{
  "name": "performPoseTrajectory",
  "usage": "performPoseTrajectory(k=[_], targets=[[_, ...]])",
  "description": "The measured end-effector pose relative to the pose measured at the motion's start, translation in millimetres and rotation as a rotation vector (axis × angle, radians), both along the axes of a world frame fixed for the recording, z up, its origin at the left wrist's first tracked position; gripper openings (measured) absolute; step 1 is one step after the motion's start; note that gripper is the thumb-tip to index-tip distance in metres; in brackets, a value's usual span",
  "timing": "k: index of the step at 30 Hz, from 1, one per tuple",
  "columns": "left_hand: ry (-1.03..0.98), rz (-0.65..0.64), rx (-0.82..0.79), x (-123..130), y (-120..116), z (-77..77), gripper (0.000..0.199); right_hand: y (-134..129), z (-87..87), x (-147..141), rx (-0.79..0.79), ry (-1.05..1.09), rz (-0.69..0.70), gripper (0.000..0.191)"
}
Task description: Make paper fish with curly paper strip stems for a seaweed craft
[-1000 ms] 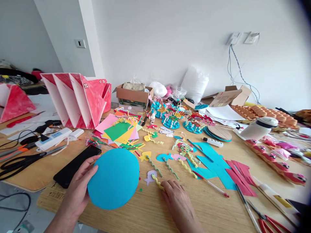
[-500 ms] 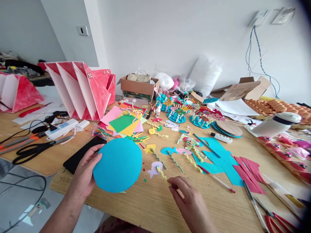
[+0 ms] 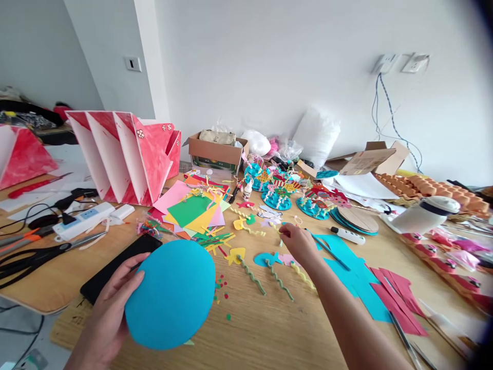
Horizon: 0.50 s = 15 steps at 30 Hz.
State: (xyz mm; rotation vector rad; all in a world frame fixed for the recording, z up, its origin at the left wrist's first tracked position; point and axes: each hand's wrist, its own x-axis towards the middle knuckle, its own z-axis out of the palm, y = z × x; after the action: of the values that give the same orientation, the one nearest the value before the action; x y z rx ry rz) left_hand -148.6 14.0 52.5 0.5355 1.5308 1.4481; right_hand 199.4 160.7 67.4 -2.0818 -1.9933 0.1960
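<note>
My left hand (image 3: 106, 303) grips a round blue paper disc (image 3: 171, 295) by its left edge, thumb on top, holding it over the front of the table. My right hand (image 3: 298, 241) is reaching across the table, its fingers pinched on a yellow twisted stem (image 3: 273, 226) with a pale purple paper fish (image 3: 268, 223) at its far end. Between the hands lie a yellow paper fish (image 3: 234, 256) and a blue paper fish (image 3: 265, 259), each with a green wavy stem. A pink paper fish (image 3: 287, 259) is partly hidden behind my right forearm.
Blue discs with decorated fish (image 3: 276, 200) stand farther back. Coloured paper sheets (image 3: 188, 210), a black phone (image 3: 115, 272) and black scissors (image 3: 42, 252) lie leftward. Blue paper scraps (image 3: 358, 277), red strips (image 3: 400, 300) and a white bottle (image 3: 427, 218) are on the right.
My right hand has carried the purple fish by its stem from the near table toward the back. My left hand and the blue disc sit lower and farther left; the whole view has shifted.
</note>
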Motion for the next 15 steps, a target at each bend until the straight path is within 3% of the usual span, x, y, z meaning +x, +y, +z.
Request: performPoseTrajectory(k=[4, 10, 15], targets=[[0.012, 0.032, -0.048, -11, -3, -3.7, 0.059, 23, -16.9, -3, -0.052, -0.049, -0.04, 0.016], [-0.004, 0.021, -0.059, -12, 0, -7.6, 0.059, 33, -34.1, -10, -0.125, -0.089, -0.052, 0.022], [0.053, 0.011, -0.025, -7, 1, -4.1, 0.056, 28, -24.6, -13, -0.08, -0.088, 0.005, 0.02]])
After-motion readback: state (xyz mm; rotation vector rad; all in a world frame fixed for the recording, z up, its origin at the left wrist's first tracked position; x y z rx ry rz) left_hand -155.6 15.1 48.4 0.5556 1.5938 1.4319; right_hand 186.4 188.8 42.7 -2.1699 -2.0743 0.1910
